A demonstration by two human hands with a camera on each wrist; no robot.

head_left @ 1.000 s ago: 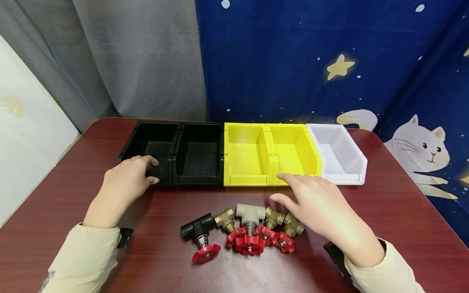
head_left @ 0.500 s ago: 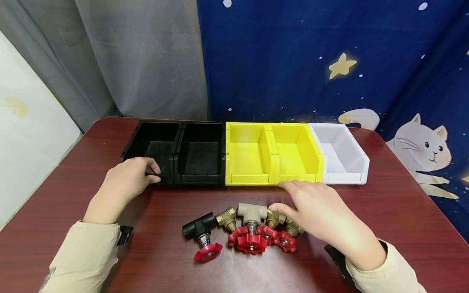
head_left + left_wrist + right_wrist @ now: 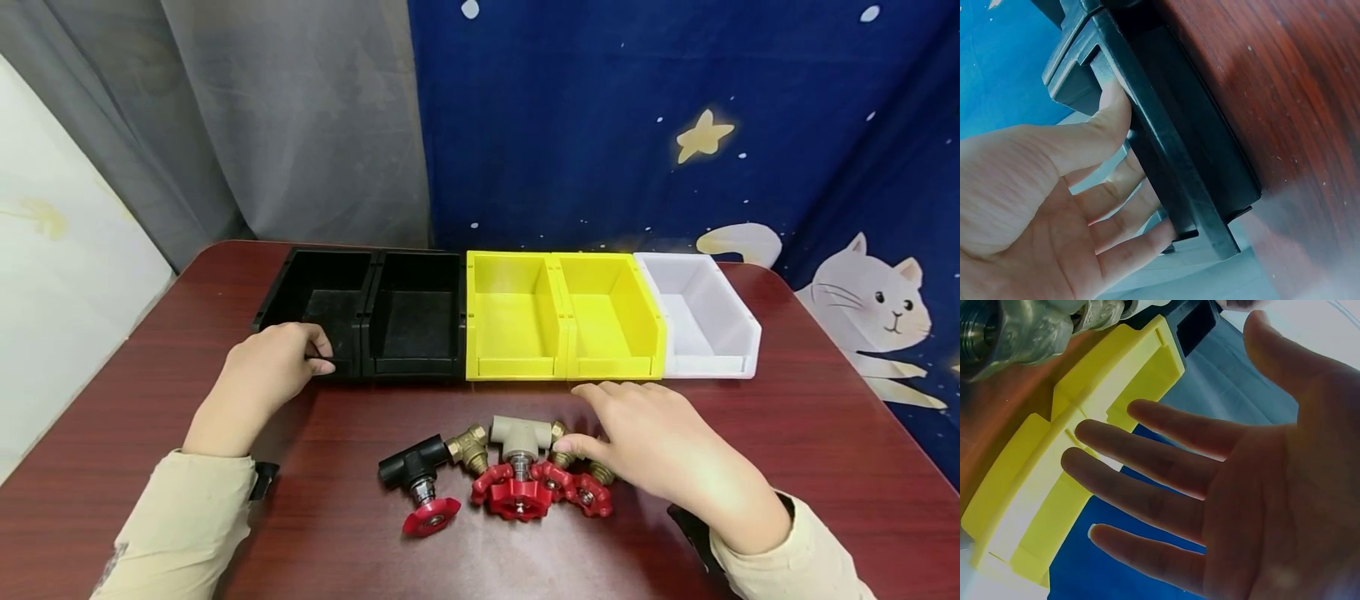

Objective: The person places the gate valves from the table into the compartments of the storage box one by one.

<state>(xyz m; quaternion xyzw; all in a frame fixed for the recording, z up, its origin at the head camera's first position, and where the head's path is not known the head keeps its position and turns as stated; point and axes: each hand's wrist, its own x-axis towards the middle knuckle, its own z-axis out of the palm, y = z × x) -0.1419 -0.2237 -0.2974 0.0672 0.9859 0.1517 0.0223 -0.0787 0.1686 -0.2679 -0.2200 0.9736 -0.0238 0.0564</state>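
Observation:
At the left end of the bin row, my left hand (image 3: 272,364) pinches the front lip of the outer black storage bin (image 3: 335,310). In the left wrist view the thumb (image 3: 1113,109) lies on one side of that lip and the fingers on the other. My right hand (image 3: 660,433) hovers with spread, nearly straight fingers over the right end of a group of valves, holding nothing. Partly behind its thumb are brass valves with red handwheels (image 3: 588,496). Left of them lie a grey tee-shaped valve (image 3: 521,435), another brass valve (image 3: 469,448) and a black valve (image 3: 412,462).
A second black bin (image 3: 417,321), two yellow bins (image 3: 513,325) (image 3: 607,321) and a white bin (image 3: 697,317) continue the row, side by side. Grey and blue curtains (image 3: 540,125) hang behind the dark red table (image 3: 337,517).
My left thumb and fingers have drawn together on the black bin's front lip. The right hand has come down and nearer, now covering more of the right brass valves. The head view has shifted slightly.

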